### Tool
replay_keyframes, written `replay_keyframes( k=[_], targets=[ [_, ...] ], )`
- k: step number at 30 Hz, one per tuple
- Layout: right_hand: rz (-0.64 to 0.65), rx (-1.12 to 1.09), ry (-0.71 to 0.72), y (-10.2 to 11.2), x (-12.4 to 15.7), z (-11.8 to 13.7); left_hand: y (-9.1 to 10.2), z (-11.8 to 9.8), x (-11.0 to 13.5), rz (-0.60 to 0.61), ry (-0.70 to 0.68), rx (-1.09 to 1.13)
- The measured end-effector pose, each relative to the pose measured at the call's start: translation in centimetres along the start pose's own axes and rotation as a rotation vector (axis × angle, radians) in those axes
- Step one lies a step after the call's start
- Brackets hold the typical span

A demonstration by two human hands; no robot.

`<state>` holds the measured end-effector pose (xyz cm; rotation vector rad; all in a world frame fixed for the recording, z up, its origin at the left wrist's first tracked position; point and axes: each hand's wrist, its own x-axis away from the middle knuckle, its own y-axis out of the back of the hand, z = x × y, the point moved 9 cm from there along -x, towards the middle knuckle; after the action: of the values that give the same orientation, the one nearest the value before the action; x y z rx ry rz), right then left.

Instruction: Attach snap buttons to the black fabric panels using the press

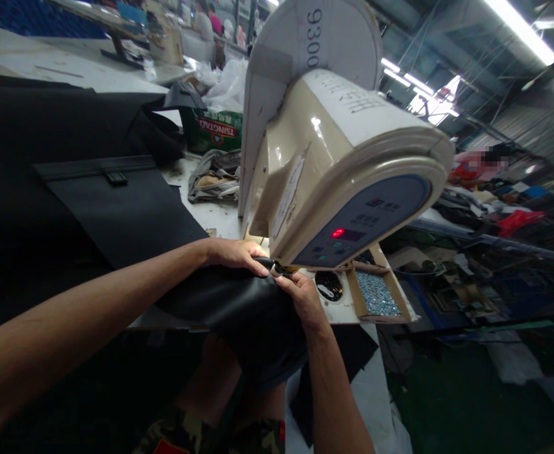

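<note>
A piece of black leather-like material (239, 302) hangs over the table's front edge, its upper edge under the head of a cream-coloured machine (315, 164). My left hand (239, 254) grips that edge just left of the machine's working point, thumb on top. On the other side my right hand (300, 293) pinches the material, fingertips close to the left thumb. A pale tip shows between the two hands; whether it is a fingertip wrap or a machine part I cannot tell. The machine's panel shows a red lit digit.
More black pieces (116, 208) lie to the left, one with a small dark buckle. Right of the machine stands a cardboard tray (376, 293) of small shiny metal bits, beside a round dish (329, 285) of dark parts. Behind sits a green Tsingtao box (213, 129).
</note>
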<state>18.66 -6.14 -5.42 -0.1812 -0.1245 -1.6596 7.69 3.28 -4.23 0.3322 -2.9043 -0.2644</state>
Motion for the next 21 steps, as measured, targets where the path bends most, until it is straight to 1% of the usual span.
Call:
replay_keyframes(
  k=[4,8,14,17,21],
  targets=[
    [0.013,-0.024,0.002,0.1,-0.4,-0.7,0.1,-0.3,0.0,-0.004,-0.008,-0.015],
    [0.007,-0.024,0.01,0.2,-0.6,-0.8,0.1,-0.5,0.1,0.007,-0.011,-0.009],
    [0.012,-0.04,0.01,0.0,-0.5,-0.5,-0.1,0.2,-0.2,0.034,-0.01,0.039],
    [0.022,-0.068,0.021,-0.2,-0.5,-0.4,-0.3,0.5,-0.4,0.053,0.012,0.077],
    [-0.008,-0.064,-0.013,0.0,-0.6,-0.9,-0.4,0.4,-0.3,0.048,0.038,0.083]
  ],
)
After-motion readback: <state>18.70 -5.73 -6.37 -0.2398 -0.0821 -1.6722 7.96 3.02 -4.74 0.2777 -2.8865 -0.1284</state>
